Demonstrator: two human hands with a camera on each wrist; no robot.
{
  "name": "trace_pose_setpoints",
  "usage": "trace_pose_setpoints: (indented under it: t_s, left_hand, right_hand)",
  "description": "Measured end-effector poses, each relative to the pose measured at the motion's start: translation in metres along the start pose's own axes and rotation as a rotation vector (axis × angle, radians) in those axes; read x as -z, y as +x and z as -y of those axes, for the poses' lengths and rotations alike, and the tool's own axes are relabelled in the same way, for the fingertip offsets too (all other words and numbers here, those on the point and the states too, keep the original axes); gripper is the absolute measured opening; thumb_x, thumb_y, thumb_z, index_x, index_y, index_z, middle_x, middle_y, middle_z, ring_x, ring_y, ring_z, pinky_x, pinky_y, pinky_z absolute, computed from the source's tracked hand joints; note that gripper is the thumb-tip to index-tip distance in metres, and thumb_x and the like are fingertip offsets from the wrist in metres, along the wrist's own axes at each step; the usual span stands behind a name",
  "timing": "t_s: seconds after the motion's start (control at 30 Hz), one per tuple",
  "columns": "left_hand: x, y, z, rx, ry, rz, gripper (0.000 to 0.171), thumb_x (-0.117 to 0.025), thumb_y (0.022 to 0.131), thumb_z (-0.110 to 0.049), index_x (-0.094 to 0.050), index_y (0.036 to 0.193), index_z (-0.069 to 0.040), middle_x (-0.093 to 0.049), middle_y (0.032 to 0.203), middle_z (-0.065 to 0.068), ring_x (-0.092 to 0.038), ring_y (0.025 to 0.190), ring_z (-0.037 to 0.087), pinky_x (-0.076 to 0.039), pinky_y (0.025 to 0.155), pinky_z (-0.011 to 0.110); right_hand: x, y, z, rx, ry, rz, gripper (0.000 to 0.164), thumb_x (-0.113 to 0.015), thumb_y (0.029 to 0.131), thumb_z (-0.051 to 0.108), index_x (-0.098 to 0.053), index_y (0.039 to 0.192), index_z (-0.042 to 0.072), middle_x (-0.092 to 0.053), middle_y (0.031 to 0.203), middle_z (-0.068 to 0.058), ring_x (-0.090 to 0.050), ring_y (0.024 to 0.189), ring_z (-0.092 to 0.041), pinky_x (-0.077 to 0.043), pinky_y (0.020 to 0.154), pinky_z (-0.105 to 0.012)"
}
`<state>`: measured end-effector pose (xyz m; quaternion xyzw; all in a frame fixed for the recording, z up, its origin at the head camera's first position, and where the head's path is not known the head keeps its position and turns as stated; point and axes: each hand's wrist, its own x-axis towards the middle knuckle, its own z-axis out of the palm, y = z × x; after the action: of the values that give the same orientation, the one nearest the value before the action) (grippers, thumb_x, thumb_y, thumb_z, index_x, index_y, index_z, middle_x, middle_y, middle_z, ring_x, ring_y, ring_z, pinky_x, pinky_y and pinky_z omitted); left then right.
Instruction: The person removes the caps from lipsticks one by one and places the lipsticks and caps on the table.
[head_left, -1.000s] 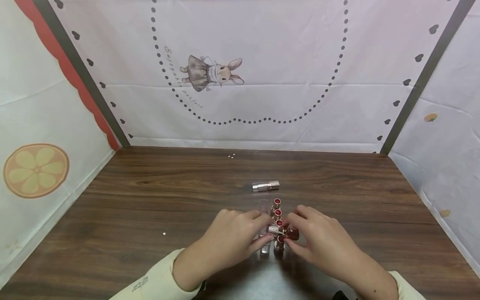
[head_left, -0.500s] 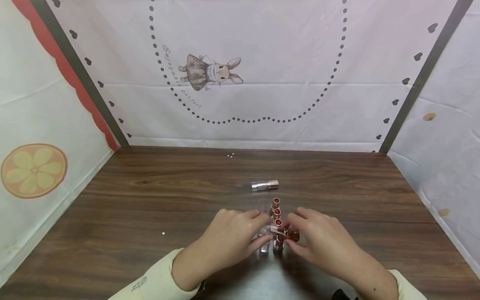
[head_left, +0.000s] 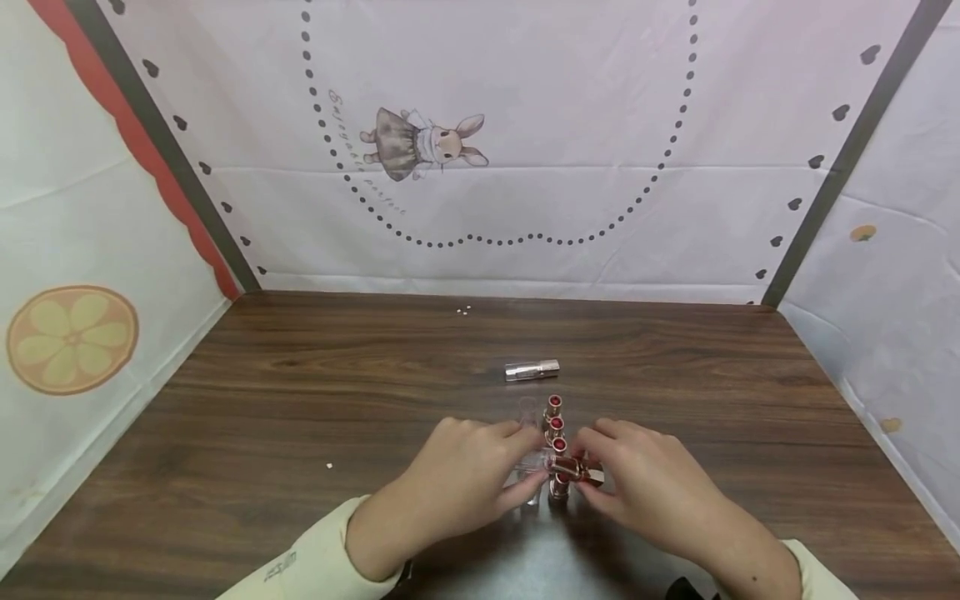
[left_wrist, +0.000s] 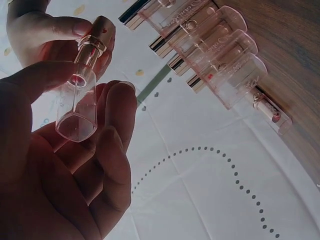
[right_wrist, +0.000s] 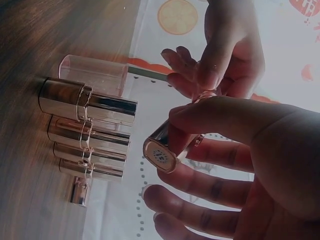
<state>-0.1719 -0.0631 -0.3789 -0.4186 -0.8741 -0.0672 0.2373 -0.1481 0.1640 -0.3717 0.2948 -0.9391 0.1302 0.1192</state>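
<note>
Head view, hands: we see the left hand (head_left: pixel 457 475) and right hand (head_left: pixel 648 483) meeting low over the table (head_left: pixel 300 400), a lipstick (head_left: pixel 570 468) held between them, just above a row (head_left: pixel 555 425) of upright lipsticks.
Head view, beyond: a capped tube (head_left: pixel 532 370) lies on its side, apart from the row.
Left wrist view, grip: the left hand (left_wrist: pixel 65 165) pinches a clear cap (left_wrist: pixel 79 102) between thumb and fingers (its open end sits over the lipstick's (left_wrist: pixel 97 35) red tip), while the right hand's fingers hold the gold end.
Left wrist view, row: the row's (left_wrist: pixel 210 50) clear holders stand on the table.
Right wrist view, grip: the right hand (right_wrist: pixel 250 165) grips the lipstick's (right_wrist: pixel 167 145) gold base between thumb and fingers.
Right wrist view, row: four gold tubes (right_wrist: pixel 90 135) stand side by side.
</note>
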Motion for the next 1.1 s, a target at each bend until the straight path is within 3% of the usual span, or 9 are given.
trace_pose_setpoints:
  t_s: [0.23,0.57,0.83,1.1]
  left_hand:
    - [-0.0001,-0.0002,-0.0001,0.002,0.010,-0.004,0.020,-0.071,0.081,-0.039,-0.064,0.089,-0.023,-0.057,0.062,-0.017,-0.033,0.043,0.001,-0.020,0.040,0.019]
    - [0.0020,-0.0026,-0.0019,0.019,0.025,0.027,0.023,-0.070,0.079,-0.039,-0.057,0.088,-0.022,-0.044,0.055,-0.017,-0.029,0.042,0.002,-0.017,0.040,0.020]
    - [0.0049,-0.0034,-0.0031,-0.011,0.043,0.049,0.024,-0.070,0.079,-0.044,-0.064,0.089,-0.023,-0.054,0.076,-0.010,-0.040,0.046,0.004,-0.026,0.040,0.021]
    - [0.0092,-0.0033,-0.0029,-0.051,0.030,0.159,0.023,-0.071,0.080,-0.044,-0.065,0.089,-0.024,-0.057,0.077,-0.012,-0.040,0.048,0.004,-0.025,0.041,0.022]
  right_hand:
    - [0.0008,0.0003,-0.0025,0.022,-0.013,0.021,0.025,-0.085,0.075,0.022,-0.065,0.089,0.026,-0.059,0.081,0.016,-0.051,0.069,0.001,-0.043,0.055,-0.021]
    - [0.0021,-0.0006,-0.0036,0.035,-0.023,0.035,0.027,-0.085,0.075,0.024,-0.060,0.084,0.026,-0.059,0.077,0.016,-0.051,0.067,0.001,-0.042,0.054,-0.022]
    - [0.0032,-0.0014,-0.0055,0.050,0.028,0.118,0.026,-0.085,0.075,0.024,-0.064,0.088,0.031,-0.058,0.079,0.017,-0.045,0.062,0.004,-0.039,0.053,-0.022]
    - [-0.0010,-0.0036,-0.0053,0.094,0.079,0.242,0.024,-0.085,0.077,0.026,-0.064,0.088,0.032,-0.052,0.079,0.017,-0.041,0.061,0.005,-0.037,0.054,-0.020]
